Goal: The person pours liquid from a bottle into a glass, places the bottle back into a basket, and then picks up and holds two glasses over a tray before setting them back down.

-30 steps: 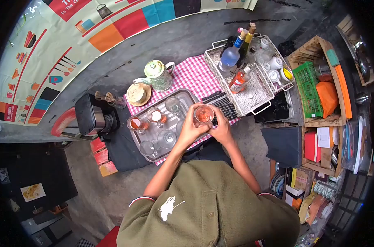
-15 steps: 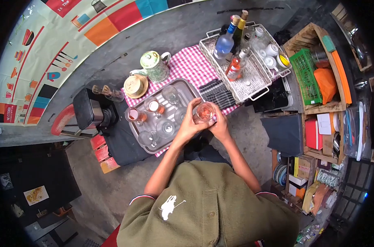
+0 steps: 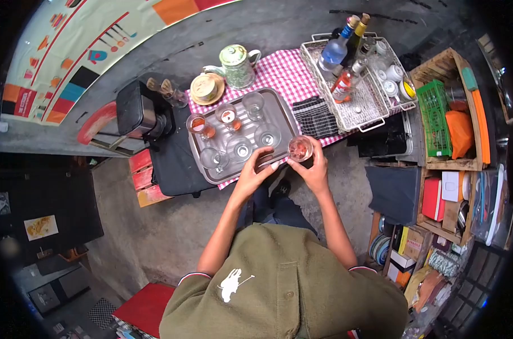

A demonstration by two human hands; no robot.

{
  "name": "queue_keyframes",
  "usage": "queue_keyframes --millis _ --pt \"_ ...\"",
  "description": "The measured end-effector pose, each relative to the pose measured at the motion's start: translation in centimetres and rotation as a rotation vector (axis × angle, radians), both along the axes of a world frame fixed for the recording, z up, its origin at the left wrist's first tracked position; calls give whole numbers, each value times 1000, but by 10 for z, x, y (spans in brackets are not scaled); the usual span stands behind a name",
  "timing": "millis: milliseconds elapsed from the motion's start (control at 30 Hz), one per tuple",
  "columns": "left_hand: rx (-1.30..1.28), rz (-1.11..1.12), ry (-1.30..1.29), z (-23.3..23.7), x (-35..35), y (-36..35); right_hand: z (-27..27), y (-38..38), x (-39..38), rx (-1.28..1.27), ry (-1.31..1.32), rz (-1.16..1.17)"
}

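Note:
My right hand (image 3: 314,170) is wrapped round a drinking glass (image 3: 300,148) with some reddish drink in it, held beside the tray's near right corner. To its left, my left hand (image 3: 252,176) has thumb and index finger spread apart with nothing between them, over the tray's near edge. On the brown serving tray (image 3: 283,105) stand two glasses with red drink, a left one (image 3: 196,123) and a middle one (image 3: 228,116). Several clear glasses share the tray, among them a far one (image 3: 253,106) and a near left one (image 3: 213,160).
Behind the tray are a green patterned teapot (image 3: 237,68) and a cup on a saucer (image 3: 204,88). A wire basket (image 3: 355,116) with bottles and jars stands at the right, a folded dark checked cloth (image 3: 314,117) beside it. Wooden crate shelves (image 3: 437,156) are further right.
My left hand has come off the glass and moved left, its fingers now apart. The right hand holds the glass alone, a little further right. The view has shifted too.

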State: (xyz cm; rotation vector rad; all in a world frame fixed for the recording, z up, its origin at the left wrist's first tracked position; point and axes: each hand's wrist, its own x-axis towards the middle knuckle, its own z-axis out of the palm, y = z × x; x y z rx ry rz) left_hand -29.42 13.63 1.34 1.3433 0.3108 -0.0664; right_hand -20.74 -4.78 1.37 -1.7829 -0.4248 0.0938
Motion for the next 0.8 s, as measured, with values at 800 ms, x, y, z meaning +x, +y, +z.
queue_keyframes --millis 800 --pt "978 -37 -259 -88 93 172 20 143 -12 3 -1 -47"
